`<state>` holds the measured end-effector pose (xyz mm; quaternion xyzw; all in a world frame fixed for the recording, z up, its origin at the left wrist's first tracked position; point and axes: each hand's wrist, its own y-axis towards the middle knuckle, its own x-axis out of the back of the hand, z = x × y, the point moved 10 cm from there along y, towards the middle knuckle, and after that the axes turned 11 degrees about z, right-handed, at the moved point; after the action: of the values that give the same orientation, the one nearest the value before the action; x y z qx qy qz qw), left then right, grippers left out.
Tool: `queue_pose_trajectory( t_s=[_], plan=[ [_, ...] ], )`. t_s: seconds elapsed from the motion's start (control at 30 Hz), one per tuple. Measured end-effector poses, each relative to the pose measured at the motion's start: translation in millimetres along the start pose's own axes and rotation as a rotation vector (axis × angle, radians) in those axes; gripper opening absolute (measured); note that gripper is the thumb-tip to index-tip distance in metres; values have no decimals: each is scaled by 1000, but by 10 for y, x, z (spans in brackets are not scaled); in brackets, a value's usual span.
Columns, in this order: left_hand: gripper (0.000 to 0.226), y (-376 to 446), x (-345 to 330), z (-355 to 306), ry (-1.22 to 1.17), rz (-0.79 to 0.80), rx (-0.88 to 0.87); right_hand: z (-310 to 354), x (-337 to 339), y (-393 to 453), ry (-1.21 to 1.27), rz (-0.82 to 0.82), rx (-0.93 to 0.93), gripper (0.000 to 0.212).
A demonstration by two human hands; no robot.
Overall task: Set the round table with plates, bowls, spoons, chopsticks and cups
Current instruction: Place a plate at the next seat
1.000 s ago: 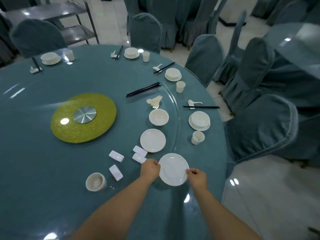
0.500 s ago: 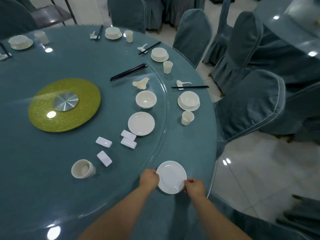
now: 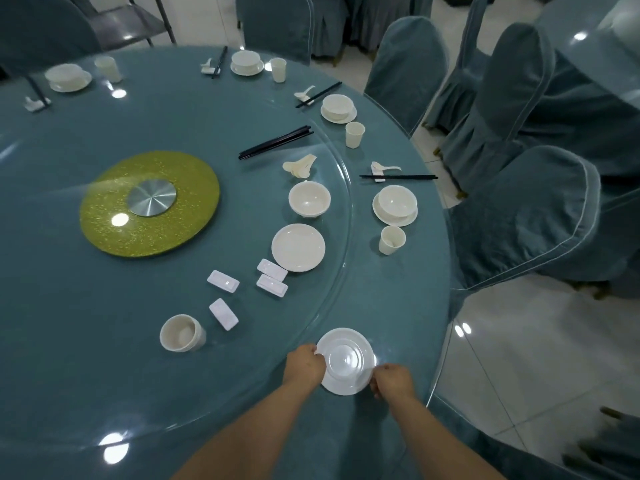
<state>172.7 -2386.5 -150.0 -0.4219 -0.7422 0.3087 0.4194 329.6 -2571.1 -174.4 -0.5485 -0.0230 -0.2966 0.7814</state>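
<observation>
A small white plate (image 3: 346, 362) lies on the outer ring of the round teal table (image 3: 104, 341), near its front edge. My left hand (image 3: 304, 367) grips the plate's left rim and my right hand (image 3: 393, 379) grips its right rim. On the glass turntable beyond lie a spare plate (image 3: 298, 247), a bowl (image 3: 309, 199), stacked spoons (image 3: 300, 165), a bundle of black chopsticks (image 3: 276, 142), several white chopstick rests (image 3: 223, 281) and a cup (image 3: 181, 333).
Finished settings, each with a bowl on a plate (image 3: 395, 205), a cup (image 3: 391, 240), chopsticks (image 3: 398, 176) and a spoon, run along the table's right and far edge. A yellow disc (image 3: 149, 204) marks the centre. Covered chairs (image 3: 526, 216) stand close on the right.
Both hands have drawn the plate off the glass turntable toward the table's front edge, onto the outer ring. The view has shifted with them.
</observation>
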Motion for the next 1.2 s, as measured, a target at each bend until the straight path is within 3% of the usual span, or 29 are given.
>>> queue_pose_trajectory(
  t_s=[0.1, 0.27, 0.47, 0.57, 0.73, 0.9, 1.2],
  plan=[
    [22, -39, 118, -49, 103, -15, -18, 158, 169, -45, -166, -123, -40, 25],
    [24, 24, 592, -328, 93, -79, -74, 999, 255, 44, -155, -210, 152, 22],
    [27, 309, 1532, -655, -13, -213, -146, 2181, 115, 289, -141, -221, 317, 25],
    [28, 489, 1766, -674, -42, -218, -147, 2540, -163, 347, -297, -177, 383, 24],
    [23, 711, 1688, -563, -32, -179, -159, 2667, -582, 354, -732, -208, 501, 26],
    [22, 630, 1460, -386, -54, -167, -190, 2567, -753, 378, -889, -225, 572, 33],
    [29, 255, 1142, -66, 115, -103, -234, 2308, -1011, 253, -1037, -191, 529, 36]
  ],
)
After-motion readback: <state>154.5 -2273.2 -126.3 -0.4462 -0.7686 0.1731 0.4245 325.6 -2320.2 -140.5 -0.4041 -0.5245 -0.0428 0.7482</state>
